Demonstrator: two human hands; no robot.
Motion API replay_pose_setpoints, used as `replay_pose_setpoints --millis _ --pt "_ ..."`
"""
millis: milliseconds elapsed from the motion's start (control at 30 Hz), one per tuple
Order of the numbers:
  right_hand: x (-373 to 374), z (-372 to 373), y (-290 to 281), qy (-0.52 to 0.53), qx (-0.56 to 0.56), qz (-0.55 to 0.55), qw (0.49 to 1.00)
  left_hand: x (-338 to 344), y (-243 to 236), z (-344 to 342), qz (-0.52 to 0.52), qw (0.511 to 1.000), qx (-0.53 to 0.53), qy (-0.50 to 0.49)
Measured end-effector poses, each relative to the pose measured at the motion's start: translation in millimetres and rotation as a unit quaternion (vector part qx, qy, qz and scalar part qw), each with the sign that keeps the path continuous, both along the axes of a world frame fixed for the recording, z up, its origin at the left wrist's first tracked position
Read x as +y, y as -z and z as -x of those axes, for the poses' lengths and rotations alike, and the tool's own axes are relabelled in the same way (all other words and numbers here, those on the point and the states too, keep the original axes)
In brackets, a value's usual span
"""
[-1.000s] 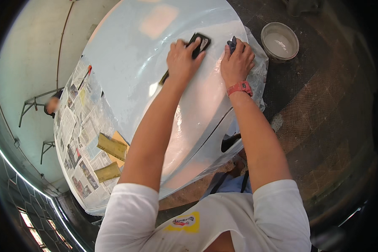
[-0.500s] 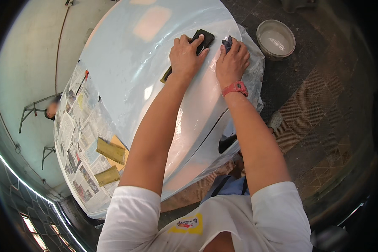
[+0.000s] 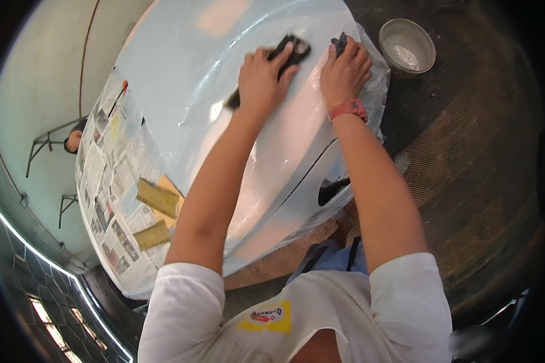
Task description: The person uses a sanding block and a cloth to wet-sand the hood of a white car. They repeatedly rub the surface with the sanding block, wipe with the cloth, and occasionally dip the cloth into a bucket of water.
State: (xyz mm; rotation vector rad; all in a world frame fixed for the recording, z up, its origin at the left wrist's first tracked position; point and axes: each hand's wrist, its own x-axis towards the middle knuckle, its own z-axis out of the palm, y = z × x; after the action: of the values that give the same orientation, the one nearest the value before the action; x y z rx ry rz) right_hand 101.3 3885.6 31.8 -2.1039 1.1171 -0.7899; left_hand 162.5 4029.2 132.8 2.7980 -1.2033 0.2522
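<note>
Black block (image 3: pixel 296 55) lies flat on the pale blue and white car panel (image 3: pixel 163 91), under the left hand (image 3: pixel 260 83), its far end showing past the forefinger and thumb and its near end jutting out by the wrist. The left fingers are bent and slightly parted on one side of the block, with the thumb set apart on the other, so the hand grips it from above; the fingertips farthest left are hard to make out. To the right of the left thumb, the right hand (image 3: pixel 345 71) rests near the panel's edge, fingers close together and curled, pinching a crumpled dark cloth (image 3: pixel 340 43) against the thumb. A red watch (image 3: pixel 350 109) sits on the wrist behind those fingers. Clear plastic (image 3: pixel 378 91) hangs just right of the right knuckles, and farther right stands a round bowl (image 3: pixel 409 26) of cloudy water (image 3: pixel 404 53). Well to the left of the left fingers, and nearer the body, newspaper (image 3: pixel 94 169) covers the panel's side, where two yellowish pads (image 3: pixel 157 198) and a tan sheet (image 3: pixel 171 186) lie.
</note>
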Motion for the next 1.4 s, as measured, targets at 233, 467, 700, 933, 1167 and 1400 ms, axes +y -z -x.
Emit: replay_pose_setpoints --millis 233,467,700,933,1167,1400 --pt "-10 -1 12 0.015 -0.023 0.009 1.0 200 -53 143 -0.037 0.994 0.062 -0.082" --pt "3 -4 -5 -0.018 0.021 -0.036 0.999 136 -38 22 0.024 0.995 -0.042 -0.086" --pt "-13 2 1 -0.001 0.021 0.01 1.0 245 -66 172 -0.02 0.99 0.072 -0.122" --pt "-2 -7 9 -0.03 0.015 0.009 0.999 216 -59 54 0.008 0.991 -0.049 -0.123" --pt "-16 1 20 -0.002 0.024 0.038 0.999 248 -59 163 -0.017 0.99 0.056 -0.125" --pt "-1 -9 18 -0.015 0.038 0.051 0.998 231 -61 68 0.011 0.986 -0.026 -0.166"
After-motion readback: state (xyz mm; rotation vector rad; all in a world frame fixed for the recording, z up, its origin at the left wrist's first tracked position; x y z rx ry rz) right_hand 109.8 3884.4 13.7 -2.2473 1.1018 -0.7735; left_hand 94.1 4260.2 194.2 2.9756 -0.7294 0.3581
